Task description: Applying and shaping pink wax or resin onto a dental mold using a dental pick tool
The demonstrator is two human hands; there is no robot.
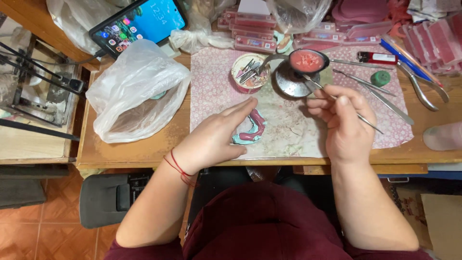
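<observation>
While my left hand [211, 139] grips the pink mould [251, 127], my right hand [344, 123] pinches a metal pick [337, 100] beside the ladle [308, 61], tools [385, 94] scattered nearby.

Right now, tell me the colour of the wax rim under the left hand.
Dark pink wax rim, on a light-green cast; head view.

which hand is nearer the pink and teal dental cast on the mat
Left. The left hand rests on the dental cast, fingers around it; the right hand holds a metal tool, apart to its right.

Pink floral-patterned mat [216, 91], pink wax in the ladle [308, 61], pink-and-teal dental model [250, 129], red wrist string [179, 168]
</observation>
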